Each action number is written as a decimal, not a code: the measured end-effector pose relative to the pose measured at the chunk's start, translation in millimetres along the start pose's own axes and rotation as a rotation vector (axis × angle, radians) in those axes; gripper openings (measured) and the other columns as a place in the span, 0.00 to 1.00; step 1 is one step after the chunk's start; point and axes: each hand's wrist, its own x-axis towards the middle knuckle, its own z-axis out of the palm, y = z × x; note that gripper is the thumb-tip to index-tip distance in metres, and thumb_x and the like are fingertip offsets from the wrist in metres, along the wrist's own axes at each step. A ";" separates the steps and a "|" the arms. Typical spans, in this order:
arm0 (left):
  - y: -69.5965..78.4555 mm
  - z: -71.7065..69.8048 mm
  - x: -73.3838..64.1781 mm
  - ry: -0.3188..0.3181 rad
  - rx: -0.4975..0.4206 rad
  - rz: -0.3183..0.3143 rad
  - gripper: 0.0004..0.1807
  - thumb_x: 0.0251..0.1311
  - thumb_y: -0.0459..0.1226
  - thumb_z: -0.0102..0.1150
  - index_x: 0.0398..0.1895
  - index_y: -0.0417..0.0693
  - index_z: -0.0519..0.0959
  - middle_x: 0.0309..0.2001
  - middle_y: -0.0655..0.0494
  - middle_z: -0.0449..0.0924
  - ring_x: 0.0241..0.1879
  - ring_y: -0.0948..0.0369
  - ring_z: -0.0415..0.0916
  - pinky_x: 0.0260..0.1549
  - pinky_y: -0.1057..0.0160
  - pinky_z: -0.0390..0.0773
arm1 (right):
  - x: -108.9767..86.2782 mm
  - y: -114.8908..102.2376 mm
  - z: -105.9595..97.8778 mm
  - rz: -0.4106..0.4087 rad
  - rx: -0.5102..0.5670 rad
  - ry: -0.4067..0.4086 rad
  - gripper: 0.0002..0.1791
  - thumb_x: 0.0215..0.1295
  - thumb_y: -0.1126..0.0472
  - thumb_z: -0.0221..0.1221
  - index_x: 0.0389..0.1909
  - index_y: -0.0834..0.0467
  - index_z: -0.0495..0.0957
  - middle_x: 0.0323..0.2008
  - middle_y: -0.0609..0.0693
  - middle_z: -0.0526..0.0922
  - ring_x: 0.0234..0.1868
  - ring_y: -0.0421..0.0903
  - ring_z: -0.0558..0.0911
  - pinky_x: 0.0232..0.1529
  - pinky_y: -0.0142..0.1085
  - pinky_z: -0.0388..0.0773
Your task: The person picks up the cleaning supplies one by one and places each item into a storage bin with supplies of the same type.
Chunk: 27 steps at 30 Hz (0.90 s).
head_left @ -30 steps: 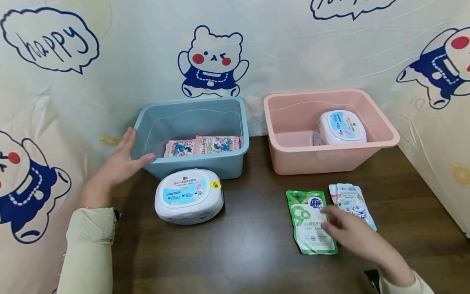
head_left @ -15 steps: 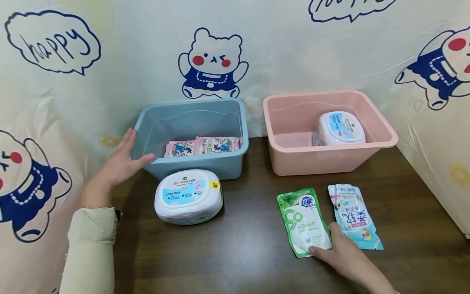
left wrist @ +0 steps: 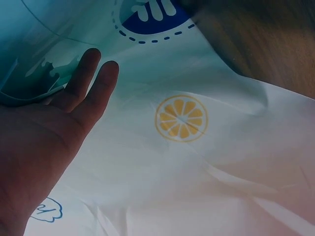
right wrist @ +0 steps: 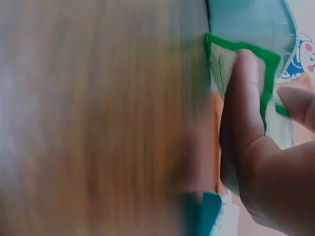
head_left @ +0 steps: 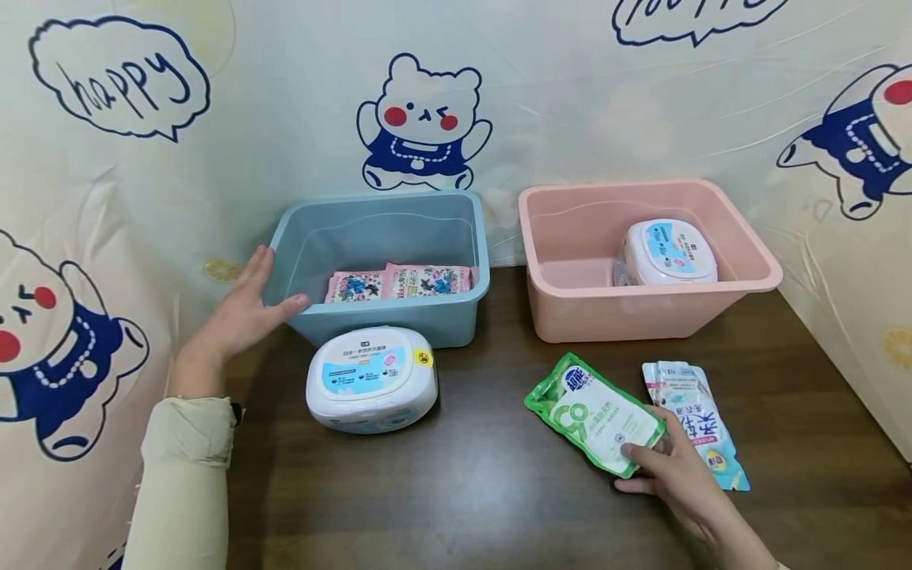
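Observation:
A green and white pouch is pinched at its lower right edge by my right hand, thumb on top and fingers beneath. In the right wrist view the pouch stands off the wooden surface. Just behind that hand lies a light blue pouch, partly covered by it. My left hand rests against the left front corner of the blue bin, its fingers extended along the rim. Several pink floral packets lie inside that bin. The left wrist view shows the left hand with straight fingers.
A white lidded box stands directly before the blue bin. To the right is a pink bin with a similar white box inside. Everything sits on a dark wooden table, backed by a printed sheet.
My right hand has come down onto the green pouch, taken hold of its lower edge and turned it so its top points left. My left hand stays at the blue bin.

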 end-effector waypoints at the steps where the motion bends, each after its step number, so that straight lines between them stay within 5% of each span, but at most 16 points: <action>1: -0.1 0.0 -0.1 0.000 -0.002 -0.002 0.58 0.67 0.65 0.52 0.80 0.53 0.24 0.79 0.57 0.14 0.76 0.36 0.24 0.63 0.23 0.41 | 0.9 0.2 -0.2 -0.003 0.017 -0.004 0.39 0.74 0.71 0.52 0.75 0.54 0.39 0.52 0.58 0.77 0.43 0.53 0.85 0.41 0.54 0.85; 6: 0.2 -0.1 -1.2 0.003 -0.008 -0.015 0.59 0.66 0.66 0.51 0.80 0.54 0.23 0.79 0.56 0.13 0.76 0.35 0.23 0.62 0.22 0.40 | 5.1 0.0 0.7 -0.033 0.051 0.001 0.38 0.74 0.72 0.50 0.74 0.53 0.39 0.50 0.61 0.75 0.42 0.51 0.84 0.43 0.51 0.84; 12: 2.1 1.3 -2.2 0.015 -0.013 -0.009 0.58 0.65 0.66 0.51 0.80 0.57 0.25 0.79 0.57 0.15 0.76 0.35 0.25 0.60 0.21 0.42 | 8.7 -0.5 0.6 -0.076 0.067 0.024 0.35 0.73 0.73 0.51 0.70 0.52 0.44 0.64 0.67 0.65 0.47 0.50 0.83 0.43 0.50 0.84; 17: 0.9 1.6 -2.4 0.018 -0.012 -0.008 0.58 0.66 0.66 0.51 0.80 0.56 0.25 0.79 0.57 0.15 0.76 0.35 0.25 0.60 0.20 0.42 | 10.2 -2.2 -0.9 -0.083 0.106 0.001 0.34 0.72 0.74 0.51 0.69 0.50 0.46 0.60 0.57 0.72 0.48 0.51 0.83 0.43 0.49 0.84; 27: -0.2 1.5 -0.6 0.009 -0.012 -0.021 0.59 0.65 0.67 0.51 0.80 0.56 0.25 0.79 0.58 0.15 0.76 0.36 0.25 0.62 0.22 0.42 | 7.4 -4.2 -0.6 -0.176 0.186 -0.184 0.30 0.73 0.73 0.49 0.67 0.50 0.49 0.56 0.49 0.79 0.50 0.51 0.83 0.44 0.49 0.84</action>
